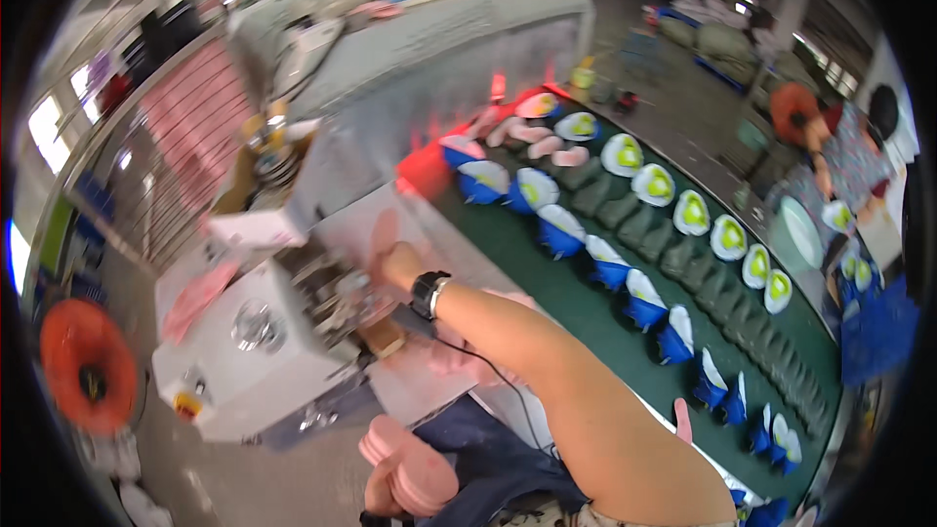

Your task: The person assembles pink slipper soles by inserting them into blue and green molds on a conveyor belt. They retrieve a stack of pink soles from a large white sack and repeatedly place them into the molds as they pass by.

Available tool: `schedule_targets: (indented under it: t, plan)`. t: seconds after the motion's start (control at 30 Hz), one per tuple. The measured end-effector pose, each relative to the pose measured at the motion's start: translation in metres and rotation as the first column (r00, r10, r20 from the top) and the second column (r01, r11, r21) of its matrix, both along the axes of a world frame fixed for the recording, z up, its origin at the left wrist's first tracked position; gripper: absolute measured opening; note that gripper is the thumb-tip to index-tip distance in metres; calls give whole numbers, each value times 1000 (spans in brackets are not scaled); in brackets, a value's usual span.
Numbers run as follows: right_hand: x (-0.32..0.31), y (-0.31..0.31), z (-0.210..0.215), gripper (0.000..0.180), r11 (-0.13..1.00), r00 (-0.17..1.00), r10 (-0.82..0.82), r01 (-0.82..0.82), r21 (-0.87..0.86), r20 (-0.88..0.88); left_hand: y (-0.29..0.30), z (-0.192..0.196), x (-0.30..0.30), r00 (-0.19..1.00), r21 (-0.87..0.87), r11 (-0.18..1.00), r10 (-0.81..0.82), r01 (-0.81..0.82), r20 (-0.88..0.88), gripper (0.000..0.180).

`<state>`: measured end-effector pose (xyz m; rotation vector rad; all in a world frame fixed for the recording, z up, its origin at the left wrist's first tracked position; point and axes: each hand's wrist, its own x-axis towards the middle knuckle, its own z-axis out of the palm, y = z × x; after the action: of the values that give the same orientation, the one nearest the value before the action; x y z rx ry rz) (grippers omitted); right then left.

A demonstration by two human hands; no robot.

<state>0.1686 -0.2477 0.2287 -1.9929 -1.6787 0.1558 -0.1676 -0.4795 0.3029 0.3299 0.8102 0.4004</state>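
Clasping foot-shaped pink foam-like insole stack in left hand; probably light, bendy — best pinched edgewise. Cannot tell grip of right hand — blurred against single pink insole.

A pale counter lay under the right hand, with a dark green belt running along to its right.
On the counter, a blurred pink insole lay just beyond the hand's fingertips, and a heap of pink pieces sat nearer the body than the hand, beside the forearm. The belt bore three long rows: blue-and-white shoe pieces on the side nearest the hand, dark shoe-shaped forms in the middle, and white pieces with yellow-green centres farthest from it. Small pink pieces clustered at the belt's far end, ahead and right of the hand.
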Motion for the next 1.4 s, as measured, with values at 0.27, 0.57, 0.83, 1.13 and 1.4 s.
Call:
schedule_targets:
  t: [0.27, 0.57, 0.83, 1.13, 1.4]
  plan:
    - [285, -132, 6, 14, 775, 134, -453, 548, -315, -881, 15, -57, 10, 988, -102, 995, -8, -8, -156, 51]
    - [341, -147, -18, 21, 772, 570, -327, 621, 135, -753, 32, -22, 49, 987, -35, 997, -69, 64, -143, 55]
    - [-9, -244, 113, 33, 863, 508, 222, -499, -75, -832, 22, -6, 60, 983, 343, 922, -186, 178, -9, 38]
    - [-103, -297, 118, 34, 996, 690, 57, -84, -2, -721, 2, 15, 67, 983, 138, 988, 40, -65, 179, 37]
    - [-65, -180, 88, 28, 981, 328, -171, -33, -192, -929, -1, 10, 9, 988, -35, 999, 0, 5, 154, 38]
